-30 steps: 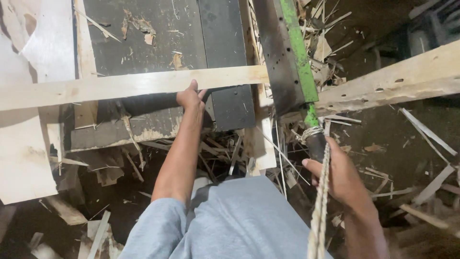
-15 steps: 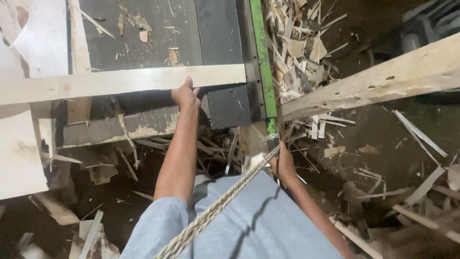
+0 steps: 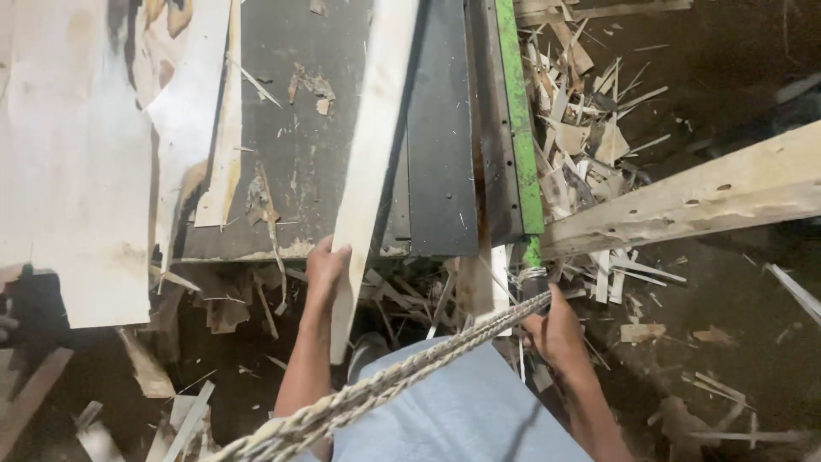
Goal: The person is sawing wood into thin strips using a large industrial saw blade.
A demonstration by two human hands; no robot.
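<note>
One head-worn view looks steeply down from above, close over the left hand (image 3: pixel 325 272) and right hand (image 3: pixel 556 329), facing the dark table (image 3: pixel 299 154) ahead and the scrap-strewn floor (image 3: pixel 727 282) around.

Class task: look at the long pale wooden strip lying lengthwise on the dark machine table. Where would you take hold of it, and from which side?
Grip the long pale wooden strip at its near end, which overhangs the dark machine table's front edge, coming from its left side. That end hangs free over the scrap, so fingers can wrap its narrow edges. The left hand already holds it there; the right hand is by the braided rope.
</note>
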